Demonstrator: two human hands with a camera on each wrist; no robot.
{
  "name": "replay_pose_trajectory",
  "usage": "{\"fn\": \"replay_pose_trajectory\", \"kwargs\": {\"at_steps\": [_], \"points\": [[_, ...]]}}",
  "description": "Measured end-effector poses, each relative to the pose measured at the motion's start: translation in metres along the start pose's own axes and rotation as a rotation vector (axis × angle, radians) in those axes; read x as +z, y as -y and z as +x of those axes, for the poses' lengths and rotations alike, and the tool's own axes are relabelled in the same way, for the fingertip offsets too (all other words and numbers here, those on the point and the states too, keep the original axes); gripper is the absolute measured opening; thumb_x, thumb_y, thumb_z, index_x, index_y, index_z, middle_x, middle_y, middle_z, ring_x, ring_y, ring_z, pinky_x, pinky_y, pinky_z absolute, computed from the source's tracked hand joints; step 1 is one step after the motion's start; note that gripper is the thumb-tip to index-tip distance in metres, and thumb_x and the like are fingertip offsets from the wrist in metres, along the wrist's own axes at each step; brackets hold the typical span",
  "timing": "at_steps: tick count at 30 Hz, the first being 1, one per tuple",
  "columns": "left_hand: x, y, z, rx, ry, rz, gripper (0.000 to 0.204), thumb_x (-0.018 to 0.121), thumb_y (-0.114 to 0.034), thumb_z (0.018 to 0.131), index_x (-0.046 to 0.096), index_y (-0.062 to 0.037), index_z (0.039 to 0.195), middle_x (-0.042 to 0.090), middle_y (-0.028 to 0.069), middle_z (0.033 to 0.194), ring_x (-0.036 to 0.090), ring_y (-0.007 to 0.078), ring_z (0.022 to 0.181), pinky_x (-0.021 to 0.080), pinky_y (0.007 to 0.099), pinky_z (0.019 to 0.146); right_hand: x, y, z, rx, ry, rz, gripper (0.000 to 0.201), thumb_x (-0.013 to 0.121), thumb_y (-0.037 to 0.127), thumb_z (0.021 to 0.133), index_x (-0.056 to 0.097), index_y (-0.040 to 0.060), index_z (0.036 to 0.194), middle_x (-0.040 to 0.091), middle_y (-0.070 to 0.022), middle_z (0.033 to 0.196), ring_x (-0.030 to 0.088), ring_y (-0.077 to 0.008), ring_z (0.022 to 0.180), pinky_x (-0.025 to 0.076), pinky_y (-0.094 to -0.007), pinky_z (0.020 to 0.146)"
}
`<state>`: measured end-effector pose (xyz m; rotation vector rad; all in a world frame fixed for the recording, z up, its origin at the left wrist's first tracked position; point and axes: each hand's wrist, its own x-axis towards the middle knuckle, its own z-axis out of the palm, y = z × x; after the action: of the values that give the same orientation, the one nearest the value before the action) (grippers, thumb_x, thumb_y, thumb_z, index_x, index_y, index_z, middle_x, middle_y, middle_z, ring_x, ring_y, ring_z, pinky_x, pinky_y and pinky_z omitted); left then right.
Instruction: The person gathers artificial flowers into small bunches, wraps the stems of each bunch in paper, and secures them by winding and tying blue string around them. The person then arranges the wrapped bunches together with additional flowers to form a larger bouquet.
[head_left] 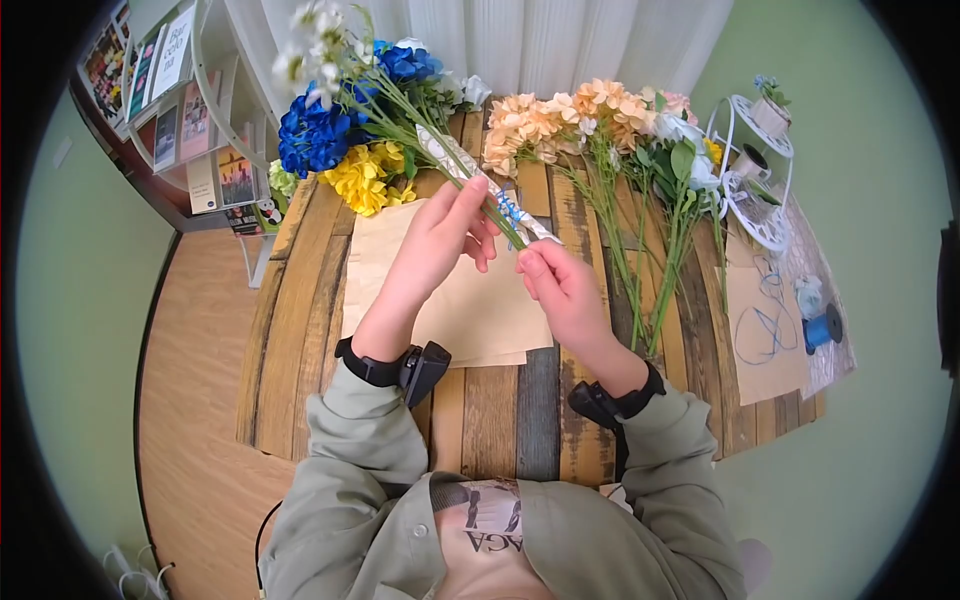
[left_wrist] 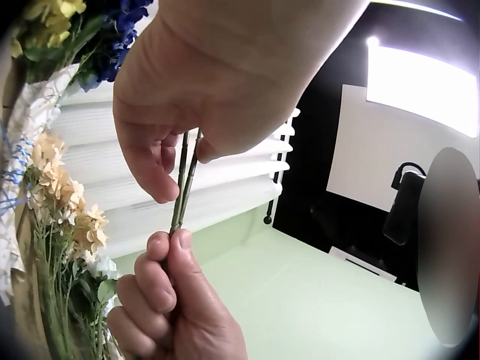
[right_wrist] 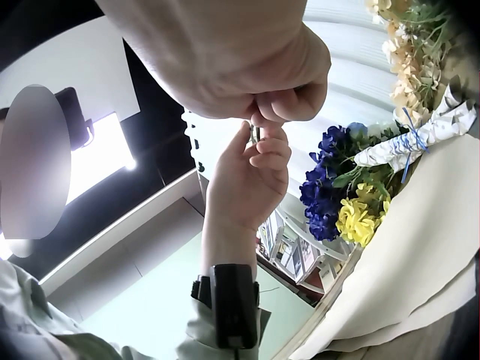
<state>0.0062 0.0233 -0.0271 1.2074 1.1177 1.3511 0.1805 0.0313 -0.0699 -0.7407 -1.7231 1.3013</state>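
A small spray of white flowers is held above the table, its long green stems slanting down to the right. My left hand holds the stems between thumb and fingers. Lower down, my right hand grips the stem ends in curled fingers, with the thumb pressed along them. Beneath the stems lies a bouquet of blue flowers and yellow flowers. White patterned paper wraps its stems, tied with blue ribbon. The hands partly cover this wrap in the head view.
Brown paper sheets lie on the wooden table under the hands. Peach flowers and white flowers with long stems lie to the right. Beyond are a white wire stand and a blue ribbon spool. A bookrack stands left.
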Motion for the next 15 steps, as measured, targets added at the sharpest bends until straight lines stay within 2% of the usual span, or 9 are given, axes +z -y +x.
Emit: {"fn": "replay_pose_trajectory", "kwargs": {"at_steps": [2, 3, 6, 8, 9, 11, 15], "points": [[-0.004, 0.000, 0.002, -0.046, 0.051, -0.106, 0.033, 0.047, -0.032, 0.096, 0.051, 0.0003, 0.099, 0.058, 0.0068, 0.075, 0.060, 0.0145, 0.060, 0.049, 0.0250, 0.051, 0.002, -0.004, -0.002, -0.076, -0.096, -0.128, 0.018, 0.050, 0.017, 0.095, 0.056, 0.0035, 0.087, 0.046, 0.0023, 0.063, 0.039, -0.0057, 0.055, 0.032, -0.0225, 0.049], [-0.003, -0.001, 0.001, -0.046, 0.051, -0.106, 0.033, 0.047, -0.032, 0.096, 0.051, 0.0003, 0.099, 0.058, 0.0068, 0.075, 0.060, 0.0145, 0.060, 0.049, 0.0250, 0.051, 0.003, -0.006, -0.003, -0.076, -0.096, -0.128, 0.018, 0.050, 0.017, 0.095, 0.056, 0.0035, 0.087, 0.046, 0.0023, 0.063, 0.039, -0.0057, 0.055, 0.032, -0.0225, 0.049], [-0.002, -0.001, -0.001, 0.040, 0.106, -0.073, 0.024, 0.053, -0.024, 0.094, 0.051, -0.0002, 0.096, 0.059, 0.0066, 0.077, 0.063, 0.0149, 0.067, 0.052, 0.0248, 0.058, 0.002, -0.008, -0.003, -0.108, -0.124, -0.111, 0.016, 0.049, 0.015, 0.095, 0.056, 0.0033, 0.088, 0.048, 0.0017, 0.064, 0.041, -0.0059, 0.055, 0.033, -0.0227, 0.050], [-0.005, 0.004, 0.001, 0.150, 0.163, 0.020, 0.015, 0.059, -0.012, 0.090, 0.049, -0.0001, 0.092, 0.060, 0.0067, 0.081, 0.064, 0.0148, 0.073, 0.053, 0.0252, 0.065, 0.001, -0.005, -0.003, 0.063, -0.033, 0.112, 0.016, 0.048, 0.014, 0.096, 0.056, 0.0027, 0.089, 0.049, 0.0014, 0.065, 0.043, -0.0058, 0.056, 0.034, -0.0227, 0.051], [-0.004, 0.005, 0.001, 0.151, 0.162, 0.019, 0.015, 0.059, -0.012, 0.090, 0.049, -0.0001, 0.092, 0.060, 0.0067, 0.081, 0.064, 0.0148, 0.073, 0.053, 0.0252, 0.065, 0.002, -0.004, -0.003, 0.062, -0.032, 0.111, 0.016, 0.048, 0.014, 0.096, 0.056, 0.0027, 0.089, 0.049, 0.0014, 0.065, 0.043, -0.0058, 0.056, 0.034, -0.0227, 0.051], [-0.003, 0.005, 0.001, 0.144, 0.149, 0.053, 0.015, 0.061, -0.002, 0.086, 0.048, 0.0004, 0.091, 0.059, 0.0069, 0.083, 0.064, 0.0145, 0.073, 0.054, 0.0256, 0.064, 0.003, -0.003, -0.001, 0.003, 0.003, 0.084, 0.015, 0.048, 0.013, 0.096, 0.056, 0.0021, 0.089, 0.050, 0.0013, 0.066, 0.044, -0.0054, 0.056, 0.035, -0.0217, 0.052], [0.000, 0.013, 0.002, 0.201, 0.080, 0.098, 0.017, 0.062, 0.001, 0.084, 0.047, 0.0001, 0.092, 0.058, 0.0063, 0.082, 0.064, 0.0144, 0.072, 0.056, 0.0260, 0.062, 0.002, -0.006, 0.001, 0.002, -0.003, 0.040, 0.015, 0.048, 0.013, 0.095, 0.056, 0.0019, 0.089, 0.049, 0.0012, 0.065, 0.044, -0.0052, 0.057, 0.035, -0.0211, 0.053]]}}
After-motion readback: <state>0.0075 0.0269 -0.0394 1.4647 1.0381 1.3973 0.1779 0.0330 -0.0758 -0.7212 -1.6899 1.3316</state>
